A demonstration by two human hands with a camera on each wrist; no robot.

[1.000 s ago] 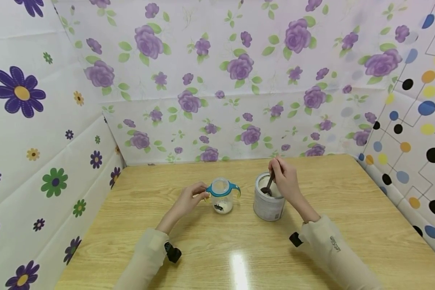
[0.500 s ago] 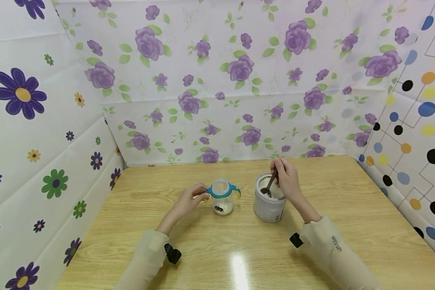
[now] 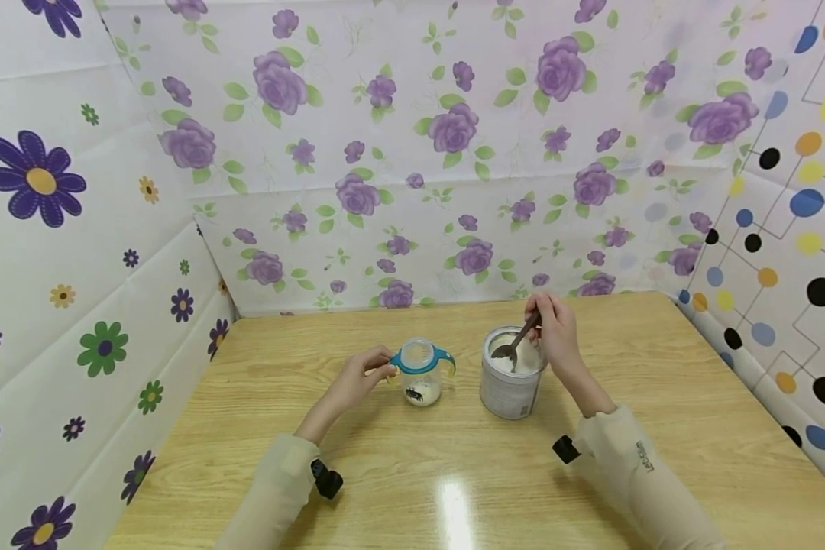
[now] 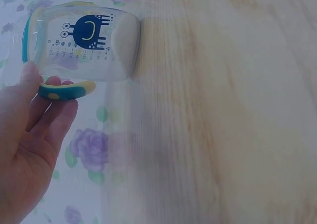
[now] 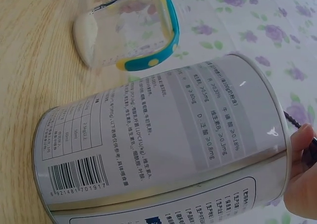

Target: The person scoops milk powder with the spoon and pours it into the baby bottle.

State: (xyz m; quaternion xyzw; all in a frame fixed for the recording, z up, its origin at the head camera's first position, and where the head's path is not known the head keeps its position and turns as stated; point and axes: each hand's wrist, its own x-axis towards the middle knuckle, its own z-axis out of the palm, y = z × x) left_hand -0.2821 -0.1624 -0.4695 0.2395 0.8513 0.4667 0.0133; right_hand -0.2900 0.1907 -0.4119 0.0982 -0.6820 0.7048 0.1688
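Observation:
A clear baby bottle [image 3: 422,382] with a blue collar and two handles stands upright on the table, white powder at its bottom. My left hand [image 3: 363,379] pinches its left handle [image 4: 64,91] between thumb and fingers. To the right stands an open milk powder can [image 3: 509,396], its printed side and barcode filling the right wrist view. My right hand [image 3: 557,336] grips the handle of a dark brown spoon [image 3: 525,330] at the can's right rim. The spoon's bowl lies inside the can's mouth, against pale powder [image 3: 522,357]; how much it carries is unclear.
Both things stand on a wooden table [image 3: 385,473]. A flowered cloth [image 3: 412,191] hangs behind its far edge, with patterned cloths on the left and right sides. A small black device [image 3: 327,480] is strapped at the left cuff, another [image 3: 565,449] at the right.
My right hand has moved slightly right and the spoon slants more toward horizontal, its bowl showing more fully at the can's mouth. The left hand and bottle stay in place.

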